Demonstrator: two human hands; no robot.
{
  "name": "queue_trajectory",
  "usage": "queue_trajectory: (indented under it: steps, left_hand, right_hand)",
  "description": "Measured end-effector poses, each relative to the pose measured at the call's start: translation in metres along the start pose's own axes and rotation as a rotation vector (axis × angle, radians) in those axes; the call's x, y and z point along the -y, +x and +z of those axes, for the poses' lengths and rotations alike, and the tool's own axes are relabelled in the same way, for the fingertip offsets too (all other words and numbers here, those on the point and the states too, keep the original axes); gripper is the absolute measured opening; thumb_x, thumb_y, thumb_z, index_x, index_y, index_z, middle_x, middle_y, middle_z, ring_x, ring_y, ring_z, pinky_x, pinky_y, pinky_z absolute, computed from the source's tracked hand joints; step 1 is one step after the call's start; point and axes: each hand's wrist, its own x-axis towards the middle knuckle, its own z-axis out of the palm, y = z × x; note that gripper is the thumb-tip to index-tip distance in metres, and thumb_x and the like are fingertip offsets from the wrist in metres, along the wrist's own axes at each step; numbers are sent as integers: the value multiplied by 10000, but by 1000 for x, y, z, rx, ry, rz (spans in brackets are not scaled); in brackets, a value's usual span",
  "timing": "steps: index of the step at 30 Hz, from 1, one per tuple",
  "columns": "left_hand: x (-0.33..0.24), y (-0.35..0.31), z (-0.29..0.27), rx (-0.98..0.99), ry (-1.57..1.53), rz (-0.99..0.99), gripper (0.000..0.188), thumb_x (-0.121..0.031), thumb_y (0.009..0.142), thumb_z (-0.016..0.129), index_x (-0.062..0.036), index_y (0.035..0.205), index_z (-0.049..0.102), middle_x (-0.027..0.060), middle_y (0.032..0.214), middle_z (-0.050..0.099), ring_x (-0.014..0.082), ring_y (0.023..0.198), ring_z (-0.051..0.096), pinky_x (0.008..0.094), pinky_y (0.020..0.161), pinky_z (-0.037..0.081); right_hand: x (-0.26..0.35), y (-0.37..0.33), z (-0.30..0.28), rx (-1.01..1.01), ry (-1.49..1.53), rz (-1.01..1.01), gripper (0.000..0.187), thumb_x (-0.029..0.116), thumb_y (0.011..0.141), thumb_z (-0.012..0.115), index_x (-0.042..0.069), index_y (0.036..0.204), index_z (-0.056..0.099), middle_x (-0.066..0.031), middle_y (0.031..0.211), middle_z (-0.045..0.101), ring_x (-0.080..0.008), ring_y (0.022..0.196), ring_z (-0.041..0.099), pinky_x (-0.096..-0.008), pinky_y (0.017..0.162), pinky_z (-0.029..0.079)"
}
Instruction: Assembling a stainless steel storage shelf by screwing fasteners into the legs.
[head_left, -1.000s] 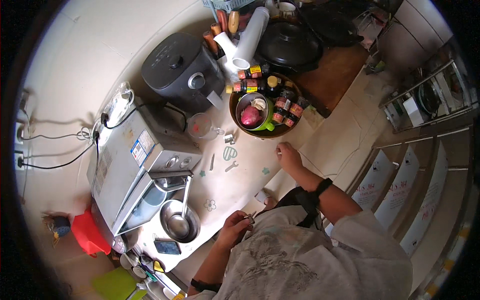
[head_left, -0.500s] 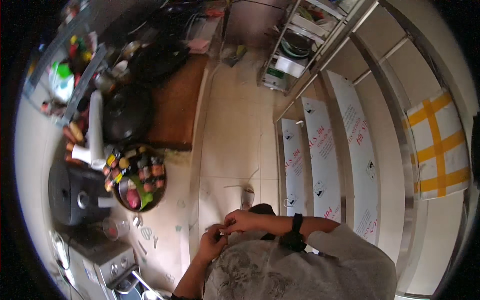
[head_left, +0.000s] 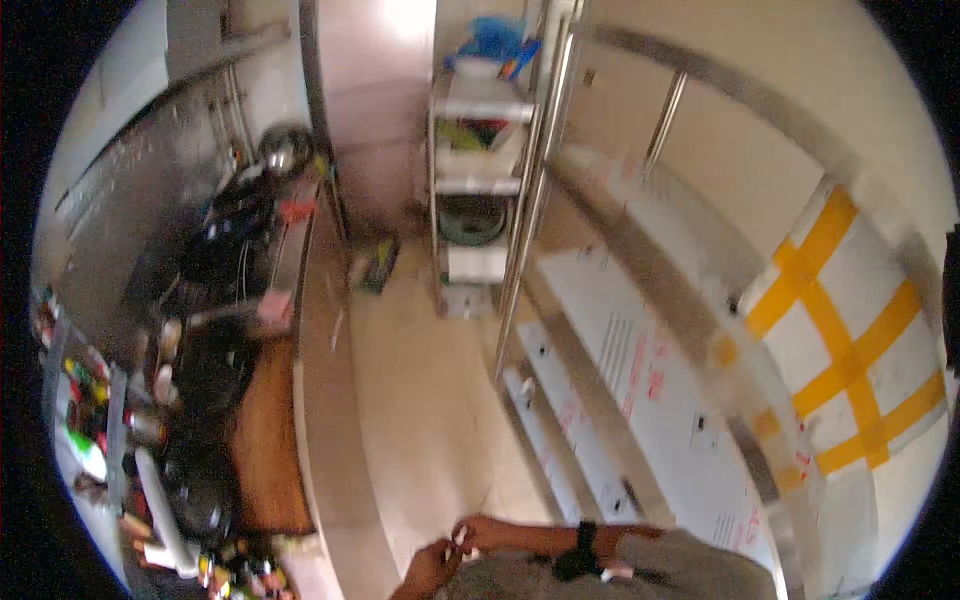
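Observation:
My two hands meet in front of my body at the lower edge of the view. My left hand has its fingers bent in toward my right hand. Between the fingertips shows a small whitish piece, too small and blurred to name. Both hands look closed in a pinch around it, fingertips close together. A dark watch sits on my right wrist.
Left is a counter with a brown wooden board, a black lid and crowded bottles and jars. A metal shelf rack stands ahead. To the right run steel shelves and a yellow-taped white box.
My view has swung up toward the far end of the room, so the hands sit lower in it. They remain together at the fingertips.

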Motion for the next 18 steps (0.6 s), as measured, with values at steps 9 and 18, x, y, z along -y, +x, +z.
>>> queue_trajectory:
  steps: [9, 18]
  left_hand:
    - [-65, 147, -52, 303, -666, 116, 147, -199, 830, 535, -75, 909, 523, 48, 861, 503, 187, 648, 487, 294, 569, 414]
    - [-124, 342, -144, 750, -574, 288, 336, -337, 854, 511, -15, 932, 460, 82, 754, 501, 146, 617, 474, 267, 555, 416]
  right_hand:
    - [43, -34, -94, -589, -92, -117, 401, 295, 784, 619, -12, 1030, 540, -107, 800, 603, -170, 614, 554, -299, 540, 467]
    - [72, 40, -226, -902, 101, -46, 410, 297, 754, 648, -7, 1011, 556, -107, 847, 591, -168, 636, 569, -292, 526, 477]
